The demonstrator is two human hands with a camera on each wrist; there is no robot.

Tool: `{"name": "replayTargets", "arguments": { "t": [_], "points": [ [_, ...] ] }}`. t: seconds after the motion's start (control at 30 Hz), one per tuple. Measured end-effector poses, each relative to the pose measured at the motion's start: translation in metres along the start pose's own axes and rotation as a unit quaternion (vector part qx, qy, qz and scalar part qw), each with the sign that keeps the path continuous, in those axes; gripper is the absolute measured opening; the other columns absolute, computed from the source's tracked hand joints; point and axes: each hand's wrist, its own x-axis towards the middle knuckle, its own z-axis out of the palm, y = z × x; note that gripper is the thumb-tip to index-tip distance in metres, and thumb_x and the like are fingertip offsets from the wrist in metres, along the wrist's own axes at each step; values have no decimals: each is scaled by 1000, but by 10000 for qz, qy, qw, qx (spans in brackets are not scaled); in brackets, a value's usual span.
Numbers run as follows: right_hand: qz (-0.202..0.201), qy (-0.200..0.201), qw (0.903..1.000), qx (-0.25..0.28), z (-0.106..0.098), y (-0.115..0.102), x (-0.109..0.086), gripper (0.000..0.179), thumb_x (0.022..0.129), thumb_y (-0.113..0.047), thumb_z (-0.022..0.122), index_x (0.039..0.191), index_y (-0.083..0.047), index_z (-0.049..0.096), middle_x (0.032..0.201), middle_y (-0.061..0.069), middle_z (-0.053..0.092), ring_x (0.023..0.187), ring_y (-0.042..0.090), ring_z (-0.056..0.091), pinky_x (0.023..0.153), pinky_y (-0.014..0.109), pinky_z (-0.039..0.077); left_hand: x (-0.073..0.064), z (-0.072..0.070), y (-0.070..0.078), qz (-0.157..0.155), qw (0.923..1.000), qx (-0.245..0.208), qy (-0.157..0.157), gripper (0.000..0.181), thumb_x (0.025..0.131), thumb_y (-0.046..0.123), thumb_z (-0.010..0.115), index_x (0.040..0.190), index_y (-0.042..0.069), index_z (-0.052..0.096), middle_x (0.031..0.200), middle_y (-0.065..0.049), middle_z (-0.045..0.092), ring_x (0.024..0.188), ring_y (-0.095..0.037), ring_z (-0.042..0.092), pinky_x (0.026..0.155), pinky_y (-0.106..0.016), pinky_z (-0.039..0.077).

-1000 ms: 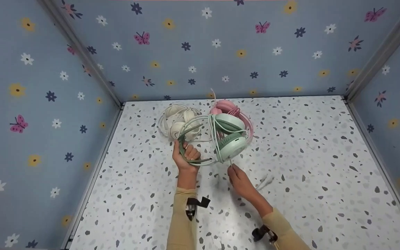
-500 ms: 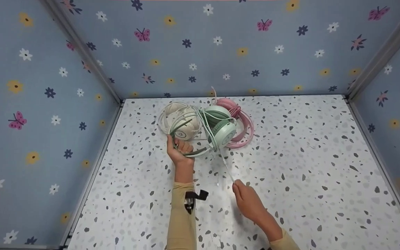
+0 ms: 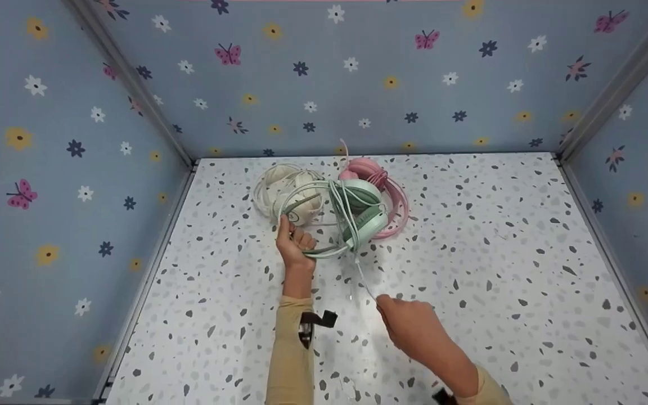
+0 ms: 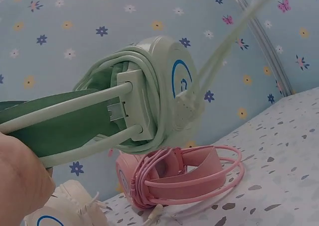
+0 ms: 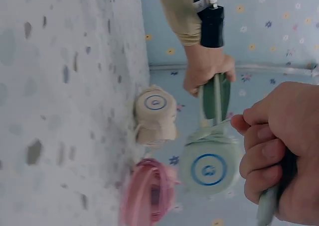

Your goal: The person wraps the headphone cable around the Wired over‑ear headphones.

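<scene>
My left hand [image 3: 297, 250] grips the padded headband of pale green headphones [image 3: 370, 225], raised above the table with the ear cups pointing right. Several turns of their cord wrap around the ear cups, as the left wrist view shows on the near cup [image 4: 174, 76]. From the lower cup a pale cable [image 3: 364, 278] runs toward the person, drawn out straight. My right hand [image 3: 414, 329] holds this cable between thumb and curled fingers. In the right wrist view a thicker pale piece [image 5: 268, 206] of it sticks out below the fist.
Cream headphones [image 3: 279, 179] lie at the back left, partly behind the green pair. Pink headphones [image 3: 400, 197] with wound cord lie behind and right. The speckled table [image 3: 504, 270] is bounded by flowered panels [image 3: 352, 84] at the back and sides.
My right hand has moved away from the ear cups toward the person, drawing the cable out longer. The green headphones have shifted slightly left and back, still in my left hand.
</scene>
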Motion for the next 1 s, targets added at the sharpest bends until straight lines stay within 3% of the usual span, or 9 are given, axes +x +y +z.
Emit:
{"name": "replayTargets", "arguments": {
  "t": [0.13, 0.27, 0.4, 0.57, 0.67, 0.83, 1.0],
  "points": [
    [-1225, 170, 9911, -493, -36, 14, 31, 22, 87, -6, 64, 73, -15, 49, 55, -9, 32, 44, 4, 24, 37, 21, 22, 2, 5, -1, -113, 9974, 410, -583, 42, 103, 35, 44, 68, 15, 32, 47, 5, 18, 34, -3, 19, 35, -20, 19],
    [-1974, 251, 9786, -525, -70, 33, 62, 24, 86, -15, 71, 67, -15, 55, 55, -7, 42, 43, 5, 30, 38, 20, 27, 2, 6, -3, -530, 9895, 521, -1236, 46, 100, 37, 52, 65, 15, 31, 49, 3, 14, 34, -3, 21, 33, -19, 22],
    [-2103, 27, 9775, -174, -97, 51, 87, 21, 84, -19, 75, 68, -15, 62, 59, -5, 53, 45, 8, 41, 40, 25, 35, -1, 6, -5, -1269, 9737, 204, -1881, 42, 97, 36, 58, 71, 12, 35, 51, 2, 13, 35, -2, 23, 34, -18, 25],
    [-2016, -658, 9762, 456, -114, 73, 109, 18, 87, -7, 68, 74, -17, 61, 63, -7, 49, 53, 7, 41, 48, 27, 38, -8, 7, -5, -2350, 9406, -371, -2421, 39, 93, 39, 62, 78, 12, 38, 53, 4, 13, 36, -2, 26, 37, -16, 28],
    [-2133, -778, 9712, 728, -117, 84, 116, 6, 88, -14, 72, 83, -16, 68, 71, -7, 57, 62, 7, 51, 57, 29, 47, -9, 10, -5, -2786, 9231, -673, -2564, 37, 92, 40, 63, 80, 14, 39, 55, 6, 13, 37, -1, 26, 40, -15, 27],
    [-2530, -308, 9647, 671, -110, 98, 118, 5, 87, -17, 73, 92, -16, 73, 83, -2, 60, 78, 17, 53, 72, 37, 44, -10, 13, -5, -3223, 8995, -835, -2829, 36, 92, 40, 63, 82, 14, 41, 55, 7, 13, 38, 0, 27, 41, -14, 27],
    [-2702, 529, 9600, 505, -93, 110, 112, 9, 85, -19, 75, 93, -18, 75, 87, 3, 54, 77, 22, 49, 69, 39, 39, -13, 13, -8, -3518, 8820, -931, -2995, 35, 92, 41, 63, 84, 14, 42, 55, 7, 14, 39, 0, 25, 41, -14, 27]
  ]
}}
